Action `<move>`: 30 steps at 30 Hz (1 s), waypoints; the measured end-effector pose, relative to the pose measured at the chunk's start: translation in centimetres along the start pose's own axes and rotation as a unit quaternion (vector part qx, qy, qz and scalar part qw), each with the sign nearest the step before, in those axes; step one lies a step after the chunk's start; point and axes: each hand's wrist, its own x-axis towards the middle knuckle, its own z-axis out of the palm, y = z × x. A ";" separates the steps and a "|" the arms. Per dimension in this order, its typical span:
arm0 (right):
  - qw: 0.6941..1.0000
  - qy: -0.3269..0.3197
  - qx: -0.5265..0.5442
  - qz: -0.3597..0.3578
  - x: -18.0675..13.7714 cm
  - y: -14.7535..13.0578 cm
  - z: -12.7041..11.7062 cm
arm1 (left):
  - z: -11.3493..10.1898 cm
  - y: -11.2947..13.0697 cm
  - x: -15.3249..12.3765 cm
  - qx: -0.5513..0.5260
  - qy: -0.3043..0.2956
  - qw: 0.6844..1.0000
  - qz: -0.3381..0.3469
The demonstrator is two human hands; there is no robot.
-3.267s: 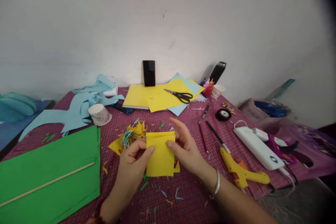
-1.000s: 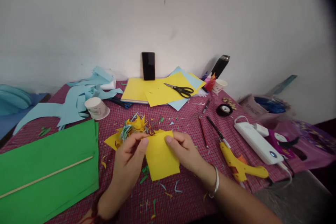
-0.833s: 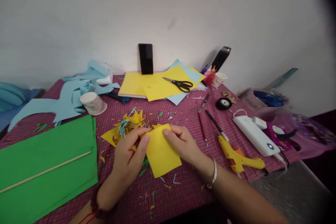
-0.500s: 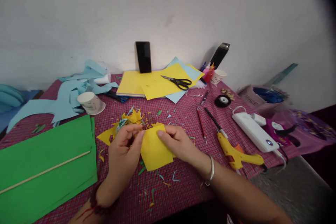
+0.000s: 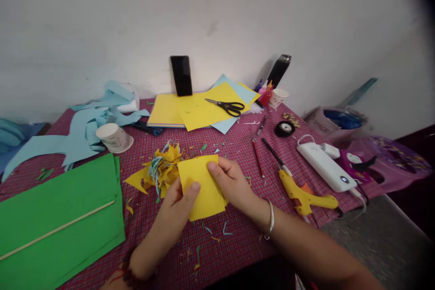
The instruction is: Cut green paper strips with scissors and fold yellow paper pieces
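Note:
A small stack of yellow paper squares [image 5: 204, 192] is held above the table between both hands. My left hand [image 5: 178, 201] pinches its lower left side, thumb on the front face and fingers behind. My right hand [image 5: 234, 183] grips the upper right edge, with its thumb lying on top. The fingers behind the paper are hidden. Just beyond my left hand lies a heap of yellow and light blue paper scraps [image 5: 163, 165]. Black-handled scissors [image 5: 229, 107] rest on larger yellow sheets [image 5: 193, 115] at the back.
Green sheets [image 5: 78, 217] with a thin wooden stick [image 5: 57, 231] lie at left, near a paper cup [image 5: 114, 138]. A phone [image 5: 181, 75] leans on the wall. To the right are a yellow glue gun [image 5: 304, 195], a white power strip [image 5: 324, 165] and black tape [image 5: 284, 128].
My left hand has come down from the paper's upper left corner to its lower left side. The yellow paper's top edge now looks straighter. My view has shifted slightly.

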 end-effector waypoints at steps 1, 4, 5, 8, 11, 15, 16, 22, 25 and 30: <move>1.000 -0.001 0.016 0.007 -0.1 0.0 0.2 | 0.0 -0.2 0.0 0.024 0.005 1.000 0.010; 0.998 0.006 0.060 0.029 -0.4 0.2 0.7 | 0.2 -0.5 0.2 0.080 0.029 0.996 0.030; 0.997 0.015 0.070 0.033 -0.5 0.3 1.0 | 0.2 -0.5 0.3 0.093 0.035 0.994 0.033; 0.990 0.039 0.128 0.055 -0.5 0.8 1.4 | 0.5 -0.6 0.5 0.112 0.043 0.992 0.046; 0.969 0.031 0.214 0.123 -0.3 0.9 1.5 | 0.4 -0.5 0.5 0.111 0.028 0.993 0.041; 0.942 -0.035 0.273 0.194 -0.1 0.6 1.0 | -0.1 0.3 0.5 0.117 -0.005 0.993 0.007; 0.940 -0.053 0.274 0.199 -0.2 0.6 0.9 | -0.1 0.5 0.5 0.123 -0.012 0.992 -0.001; 0.942 -0.037 0.266 0.200 -0.4 1.0 0.8 | 0.3 1.0 0.6 0.153 -0.066 0.986 -0.008; 0.938 -0.021 0.304 0.164 0.1 0.4 0.5 | 0.8 0.6 0.5 0.175 -0.069 0.982 0.017; 0.928 -0.019 0.345 0.139 0.4 -0.3 0.2 | 1.0 -0.8 0.5 0.151 -0.006 0.988 0.021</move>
